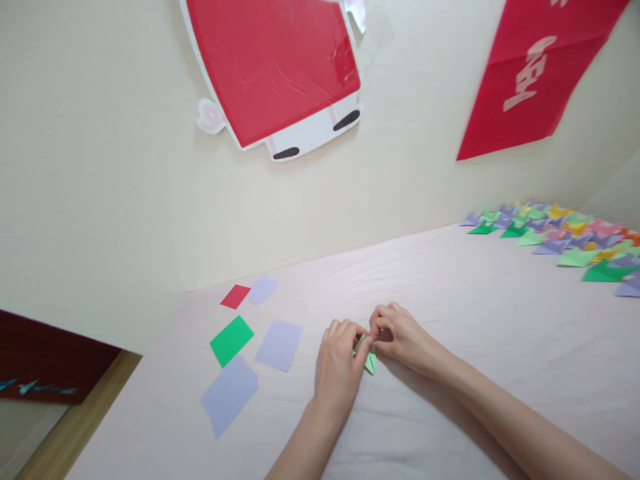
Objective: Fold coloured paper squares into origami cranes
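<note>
A small folded piece of light green paper (371, 364) lies on the pale cloth between my two hands, partly hidden by fingers. My left hand (341, 357) is closed over its left side, with the thumb pressing on its top. From the right, my right hand (400, 337) pinches at the paper's upper corner, thumb and forefinger bent together. Only the lower point and a strip of the folded paper show.
Left of my hands lie flat sheets: a red sheet (235, 297), a green sheet (232, 341) and several lavender sheets (279, 345). Rows of folded colored paper figures (550, 247) stand at the far right. The cloth-covered surface (320, 273) meets a wall behind, hung with red decorations (280, 67).
</note>
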The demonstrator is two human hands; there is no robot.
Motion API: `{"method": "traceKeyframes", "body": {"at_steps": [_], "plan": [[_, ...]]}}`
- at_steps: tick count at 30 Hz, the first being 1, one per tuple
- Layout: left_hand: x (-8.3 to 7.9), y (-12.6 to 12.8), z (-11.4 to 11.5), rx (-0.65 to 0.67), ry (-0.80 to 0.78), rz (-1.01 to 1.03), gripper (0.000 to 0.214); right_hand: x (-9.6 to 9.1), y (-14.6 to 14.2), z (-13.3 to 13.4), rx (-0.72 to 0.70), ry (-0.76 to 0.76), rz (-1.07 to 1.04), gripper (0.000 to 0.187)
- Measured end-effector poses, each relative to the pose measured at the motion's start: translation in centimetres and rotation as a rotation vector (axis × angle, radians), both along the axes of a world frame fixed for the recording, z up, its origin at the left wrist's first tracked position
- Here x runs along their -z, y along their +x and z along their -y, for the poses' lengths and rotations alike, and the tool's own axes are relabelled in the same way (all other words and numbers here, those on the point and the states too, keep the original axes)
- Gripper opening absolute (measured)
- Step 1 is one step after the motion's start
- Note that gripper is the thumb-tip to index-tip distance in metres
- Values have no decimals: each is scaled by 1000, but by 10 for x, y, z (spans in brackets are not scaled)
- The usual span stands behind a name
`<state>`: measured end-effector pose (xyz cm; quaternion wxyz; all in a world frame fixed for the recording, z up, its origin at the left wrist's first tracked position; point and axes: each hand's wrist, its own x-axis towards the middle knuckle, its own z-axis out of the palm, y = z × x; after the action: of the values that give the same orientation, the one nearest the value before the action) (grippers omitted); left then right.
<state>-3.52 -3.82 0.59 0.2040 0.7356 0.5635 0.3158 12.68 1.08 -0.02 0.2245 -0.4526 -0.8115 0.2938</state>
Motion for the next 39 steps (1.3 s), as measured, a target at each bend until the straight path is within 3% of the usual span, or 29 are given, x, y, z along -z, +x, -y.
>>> {"method": "traceKeyframes", "body": {"at_steps": [15, 19, 21, 23, 26, 29, 32, 35, 39], "plan": [[-2, 0, 1, -9, -67, 143, 18, -2, 2, 0, -20, -17, -12, 10], [-3, 0, 3, -75, -54, 254, 14, -1, 3, 3, -3, 20, -152, 13], [-2, 1, 4, -153, -89, 369, 18, -2, 4, 3, 48, 46, -289, 13], [-1, 4, 4, -200, -206, 570, 36, -2, 4, 3, 95, 71, -398, 13], [-1, 14, 2, -160, -436, 934, 56, 0, 2, 3, 133, 84, -471, 15], [-1, 24, -3, -128, -516, 1116, 58, 1, 1, 5, 152, 101, -461, 17], [6, 27, -7, -145, -477, 1091, 46, -3, 0, 7, 136, 209, -327, 16], [17, 26, -8, -151, -399, 885, 28, -9, -1, 9, 78, 359, -145, 6], [23, 24, -6, -173, -325, 653, 19, -9, -2, 7, -6, 426, -7, 15]]}}
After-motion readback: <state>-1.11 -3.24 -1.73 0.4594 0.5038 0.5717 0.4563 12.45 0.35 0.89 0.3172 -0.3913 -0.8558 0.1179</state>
